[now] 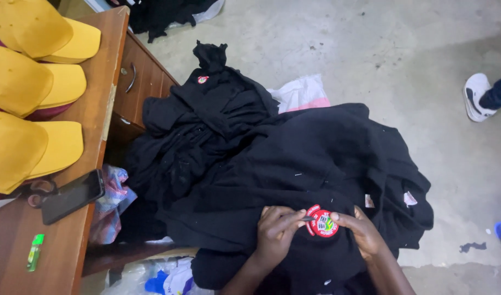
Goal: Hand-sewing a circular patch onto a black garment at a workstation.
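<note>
A pile of black garments (294,158) lies on my lap and the floor. On the nearest garment sits a round red embroidered patch (322,223). My left hand (276,232) pinches a thin needle-like tool at the patch's left edge. My right hand (361,232) presses the fabric at the patch's right edge. A second small red patch (202,80) shows on a garment farther back.
A wooden desk (97,109) on the left holds three yellow caps (26,87), a black phone (73,195), scissors (37,192) and a green lighter (35,252). Plastic bags (302,93) lie on the concrete floor. Another person's white shoe (475,95) is at the right.
</note>
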